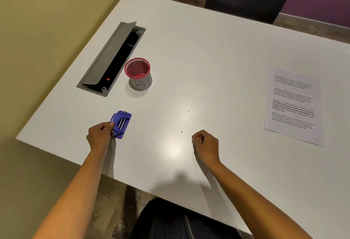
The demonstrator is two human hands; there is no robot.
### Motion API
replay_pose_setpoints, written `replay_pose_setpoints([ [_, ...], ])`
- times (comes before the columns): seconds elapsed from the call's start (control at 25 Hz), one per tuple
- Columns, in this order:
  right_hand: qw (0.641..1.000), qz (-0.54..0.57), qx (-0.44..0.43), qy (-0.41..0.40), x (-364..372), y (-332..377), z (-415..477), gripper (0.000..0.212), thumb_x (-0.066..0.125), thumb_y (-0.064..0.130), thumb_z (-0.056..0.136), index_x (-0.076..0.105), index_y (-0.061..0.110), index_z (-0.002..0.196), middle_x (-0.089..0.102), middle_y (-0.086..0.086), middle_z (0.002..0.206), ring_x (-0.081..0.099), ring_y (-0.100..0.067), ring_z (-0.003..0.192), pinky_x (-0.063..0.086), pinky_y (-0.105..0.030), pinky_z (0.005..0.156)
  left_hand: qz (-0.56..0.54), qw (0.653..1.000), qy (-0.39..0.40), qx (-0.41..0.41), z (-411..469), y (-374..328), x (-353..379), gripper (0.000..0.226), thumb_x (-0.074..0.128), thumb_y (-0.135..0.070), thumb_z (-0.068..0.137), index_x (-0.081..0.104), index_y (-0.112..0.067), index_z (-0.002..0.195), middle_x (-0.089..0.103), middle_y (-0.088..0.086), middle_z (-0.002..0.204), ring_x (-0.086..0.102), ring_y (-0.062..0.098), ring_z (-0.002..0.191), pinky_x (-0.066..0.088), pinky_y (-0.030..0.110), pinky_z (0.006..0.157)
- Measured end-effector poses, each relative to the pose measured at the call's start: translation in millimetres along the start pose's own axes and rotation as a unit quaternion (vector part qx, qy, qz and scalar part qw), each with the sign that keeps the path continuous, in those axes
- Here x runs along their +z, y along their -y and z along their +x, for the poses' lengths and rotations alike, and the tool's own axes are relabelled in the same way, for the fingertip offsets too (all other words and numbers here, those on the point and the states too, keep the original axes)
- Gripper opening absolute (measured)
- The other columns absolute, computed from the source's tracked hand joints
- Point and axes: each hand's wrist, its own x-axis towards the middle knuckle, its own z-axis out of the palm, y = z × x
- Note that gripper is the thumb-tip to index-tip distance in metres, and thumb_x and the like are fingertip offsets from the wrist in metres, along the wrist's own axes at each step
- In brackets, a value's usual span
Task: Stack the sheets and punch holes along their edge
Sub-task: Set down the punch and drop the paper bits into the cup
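- The left hand (pixel 100 134), lower left of centre, has its fingers wrapped around the near left edge of a blue hole punch (pixel 121 124), which lies on the white table (pixel 208 53).
- The right hand (pixel 205 145), lower centre, is curled into a loose fist holding nothing visible, resting on or just above the table.
- Two tiny paper dots (pixel 188 111) lie between the hands.
- The printed sheets (pixel 293 106) lie flat at the right edge of the frame, well apart from both hands.
- A red mesh pen cup (pixel 138 74) stands just beside an open grey cable hatch (pixel 111 58) in the upper left.
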Motion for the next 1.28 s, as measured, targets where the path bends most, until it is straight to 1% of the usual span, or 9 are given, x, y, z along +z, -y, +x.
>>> replay_pose_setpoints([
  [0.24,1.000,-0.007,0.011,0.023,-5,-2,8,0.010,0.060,0.003,0.080,0.070,0.004,0.080,0.064,0.001,0.068,0.055,-0.009,0.061,0.043,-0.005,0.056,0.030,0.999,0.002,0.013,-1,2,-2,0.025,0.060,-0.020,0.092,0.068,-0.003,0.108,0.066,0.012,0.091,0.060,0.025,0.082,0.047,0.033,0.078],
  [0.36,0.999,-0.008,0.016,0.034,-13,-2,22,0.010,0.062,0.010,0.078,0.072,0.006,0.076,0.069,-0.007,0.067,0.060,-0.016,0.062,0.055,-0.030,0.069,0.057,0.996,-0.033,0.061,-11,5,1,0.031,0.063,-0.024,0.089,0.063,-0.007,0.115,0.066,0.012,0.108,0.061,0.026,0.095,0.050,0.036,0.086],
  [0.48,0.999,-0.011,-0.034,0.012,-20,6,34,0.011,0.066,0.009,0.079,0.075,0.007,0.074,0.068,0.001,0.061,0.058,-0.006,0.055,0.052,-0.027,0.069,0.088,0.976,-0.074,0.182,-39,1,17,0.027,0.067,-0.016,0.087,0.063,-0.005,0.111,0.057,0.012,0.118,0.057,0.022,0.102,0.044,0.021,0.082],
  [0.56,0.997,-0.013,-0.072,-0.008,-21,14,45,0.009,0.068,0.007,0.080,0.076,0.008,0.076,0.071,0.001,0.067,0.059,0.000,0.057,0.049,-0.020,0.068,0.069,0.968,-0.044,0.237,-69,-8,39,0.021,0.066,-0.004,0.086,0.062,-0.002,0.106,0.048,0.009,0.121,0.050,0.003,0.104,0.040,0.004,0.078],
  [0.64,0.994,-0.027,-0.107,-0.018,-20,23,61,0.009,0.067,0.005,0.080,0.075,0.007,0.076,0.074,-0.002,0.073,0.063,-0.004,0.062,0.052,-0.022,0.070,0.029,0.969,0.016,0.243,-95,-14,65,0.016,0.063,0.005,0.085,0.062,0.000,0.100,0.044,0.005,0.120,0.052,-0.007,0.092,0.039,-0.002,0.071],
  [0.8,0.982,-0.089,-0.168,-0.001,-11,35,87,0.010,0.066,0.003,0.082,0.076,0.004,0.082,0.076,-0.008,0.080,0.068,-0.017,0.075,0.055,-0.028,0.076,0.070,0.956,0.102,0.265,-114,-10,110,0.010,0.062,-0.004,0.085,0.066,-0.013,0.085,0.050,-0.001,0.107,0.060,0.009,0.088,0.045,0.008,0.072],
  [0.92,0.970,-0.142,-0.196,0.018,-1,36,98,0.010,0.065,0.003,0.082,0.075,0.004,0.081,0.075,-0.008,0.080,0.068,-0.019,0.075,0.056,-0.033,0.075,0.089,0.953,0.123,0.262,-116,-7,129,0.009,0.064,-0.009,0.085,0.063,-0.018,0.089,0.050,-0.008,0.101,0.059,0.011,0.094,0.048,0.020,0.076],
  [1.04,0.965,-0.173,-0.195,0.023,5,33,104,0.010,0.064,0.002,0.080,0.073,0.006,0.079,0.072,-0.007,0.078,0.066,-0.020,0.073,0.056,-0.039,0.071,0.108,0.949,0.148,0.256,-113,-6,140,0.014,0.068,-0.010,0.083,0.063,-0.016,0.096,0.048,-0.011,0.101,0.056,0.011,0.101,0.041,0.017,0.077],
  [1.28,0.945,-0.246,-0.217,0.018,8,36,106,0.011,0.059,0.003,0.082,0.070,0.005,0.080,0.069,-0.008,0.079,0.063,-0.025,0.073,0.050,-0.033,0.061,0.173,0.931,0.167,0.274,-101,-1,143,0.016,0.068,-0.016,0.084,0.064,-0.015,0.100,0.056,-0.003,0.106,0.051,0.014,0.102,0.046,0.026,0.080],
])
